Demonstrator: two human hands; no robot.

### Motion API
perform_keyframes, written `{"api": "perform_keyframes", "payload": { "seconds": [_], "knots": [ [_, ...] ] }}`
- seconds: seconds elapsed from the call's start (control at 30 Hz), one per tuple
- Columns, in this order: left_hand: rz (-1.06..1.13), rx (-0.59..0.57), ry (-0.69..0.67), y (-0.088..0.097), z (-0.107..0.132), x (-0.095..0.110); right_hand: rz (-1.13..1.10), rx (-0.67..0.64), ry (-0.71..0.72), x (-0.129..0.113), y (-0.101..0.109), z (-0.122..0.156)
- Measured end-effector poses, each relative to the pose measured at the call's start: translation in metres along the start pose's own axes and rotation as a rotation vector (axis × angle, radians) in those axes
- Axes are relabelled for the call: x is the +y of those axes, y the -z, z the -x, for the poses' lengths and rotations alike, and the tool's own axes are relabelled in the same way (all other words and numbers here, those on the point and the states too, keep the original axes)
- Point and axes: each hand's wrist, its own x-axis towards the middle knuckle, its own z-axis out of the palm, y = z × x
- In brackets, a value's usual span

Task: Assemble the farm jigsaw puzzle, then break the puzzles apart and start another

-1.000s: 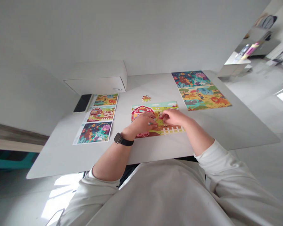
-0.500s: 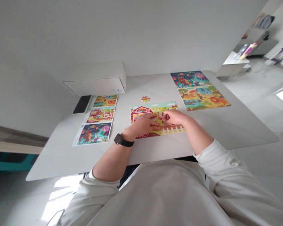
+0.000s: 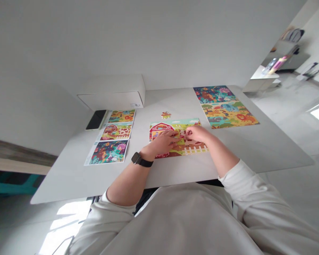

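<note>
A farm jigsaw puzzle [image 3: 195, 150] with a red barn, a cow and a white fence lies before me on the white table. My left hand [image 3: 164, 141] rests flat on its barn side, fingers spread and pointing right, a black watch on the wrist. Over the cow, my right hand [image 3: 195, 134] is closed, thumb and fingers pinched at a puzzle piece that they mostly cover. One loose puzzle piece [image 3: 165, 115] lies just beyond the puzzle's upper edge, apart from both hands.
To the left are a printed sheet with three small pictures [image 3: 110, 152], a dark phone [image 3: 96, 119] and a white box [image 3: 108, 101] against the wall. Two finished-looking animal puzzles, a night scene [image 3: 214, 94] and a savanna scene [image 3: 230, 114], lie at the right back.
The view has tilted slightly, so the table sits a little lower. My left hand stays on the puzzle, and my right hand remains pinched at nearly the same spot.
</note>
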Motion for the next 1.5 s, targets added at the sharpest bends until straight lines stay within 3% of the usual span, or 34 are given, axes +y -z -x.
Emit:
{"api": "perform_keyframes", "payload": {
  "seconds": [0.13, 0.37, 0.53, 0.87, 1.07, 1.17, 1.3, 1.5],
  "knots": [
    [0.011, -0.027, 0.011, 0.002, 0.003, 0.002, -0.016, -0.015, -0.004, 0.002, -0.001, -0.003],
    [0.015, -0.182, 0.042, 0.006, 0.013, 0.012, -0.053, -0.032, 0.016, -0.004, 0.003, 0.007],
    [0.029, -0.129, 0.036, 0.006, 0.013, 0.015, -0.076, -0.046, 0.017, -0.006, 0.004, 0.014],
    [0.045, -0.046, 0.033, -0.001, 0.002, 0.009, -0.078, -0.018, -0.018, 0.005, -0.001, 0.0],
    [0.088, -0.019, 0.033, -0.003, -0.001, 0.005, -0.25, -0.021, 0.007, 0.009, 0.011, -0.015],
    [0.129, 0.048, 0.012, -0.001, 0.001, 0.003, -0.213, 0.041, 0.043, 0.0, 0.03, -0.034],
    [0.151, 0.259, 0.046, 0.008, -0.001, 0.003, -0.12, 0.113, 0.08, -0.023, 0.053, -0.071],
    [0.16, 0.552, 0.237, 0.023, 0.0, 0.002, 0.012, 0.092, 0.094, -0.05, 0.047, -0.132]
  ]
}}
